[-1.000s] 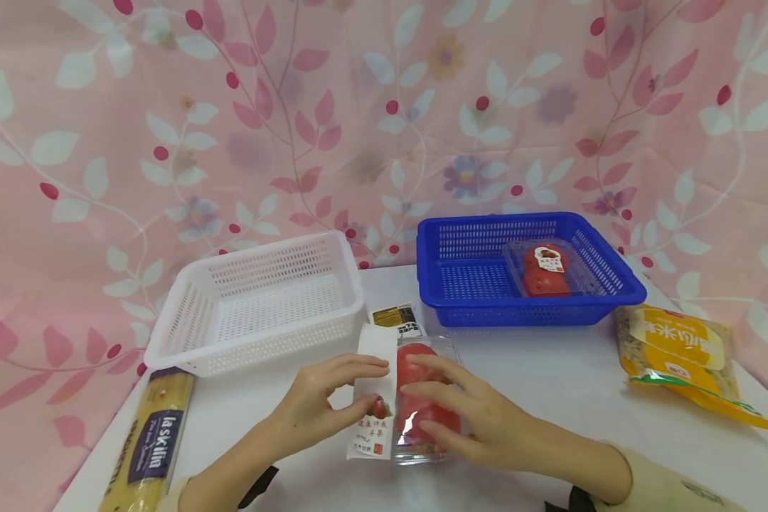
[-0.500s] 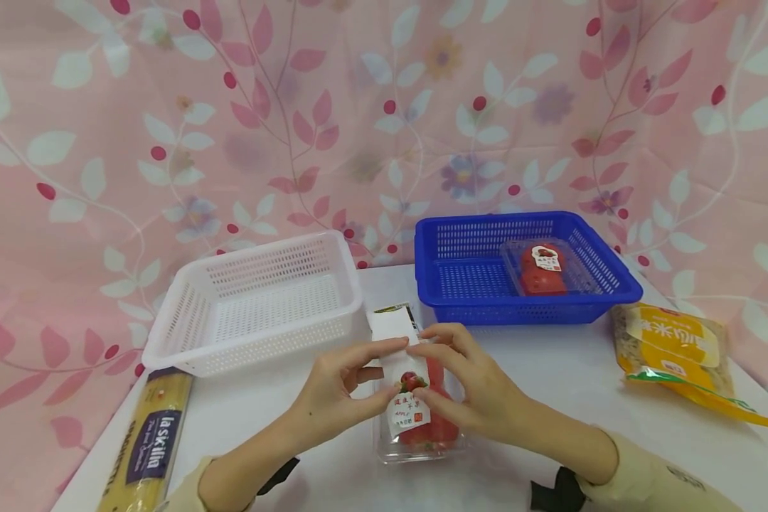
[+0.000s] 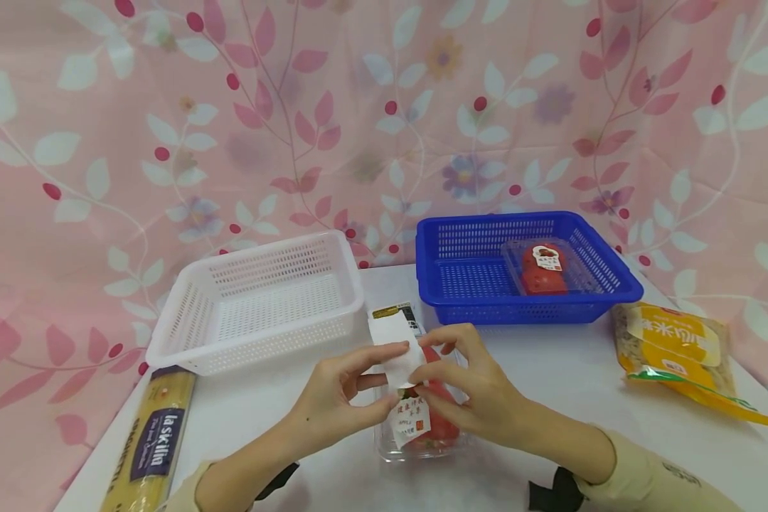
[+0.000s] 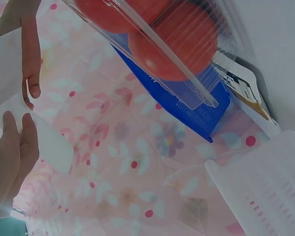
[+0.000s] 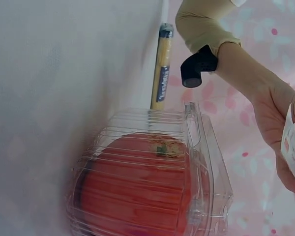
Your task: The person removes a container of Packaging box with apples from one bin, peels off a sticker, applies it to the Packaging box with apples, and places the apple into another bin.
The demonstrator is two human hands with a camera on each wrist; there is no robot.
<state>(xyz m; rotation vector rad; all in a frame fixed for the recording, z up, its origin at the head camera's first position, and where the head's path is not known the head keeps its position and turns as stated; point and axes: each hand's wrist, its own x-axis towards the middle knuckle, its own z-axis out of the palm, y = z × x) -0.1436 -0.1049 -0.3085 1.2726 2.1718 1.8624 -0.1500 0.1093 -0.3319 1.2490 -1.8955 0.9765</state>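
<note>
In the head view my left hand point(image 3: 336, 395) pinches a white label strip point(image 3: 393, 341) between fingers and thumb. My right hand point(image 3: 480, 384) pinches the same strip from the other side. Its lower part carries printed red characters and a picture of a red fruit; the upper part is plain white. Below the strip lies a clear plastic box point(image 3: 409, 455) holding red round fruit point(image 3: 446, 429). The right wrist view shows the box's ridged wall point(image 5: 214, 172) close up. Whether the label is coming off its backing, I cannot tell.
A white basket point(image 3: 256, 299) stands back left, and a blue basket point(image 3: 525, 316) back right holds another labelled fruit box point(image 3: 544, 269). Spaghetti point(image 3: 147, 441) lies at left, a yellow bag point(image 3: 678, 355) at right. A small black-and-yellow packet point(image 3: 393, 311) lies behind the box.
The strip has moved right, from beside the box to over it. My right hand has gone from resting on the box to pinching the strip, whose upper part now bends over the printed picture.
</note>
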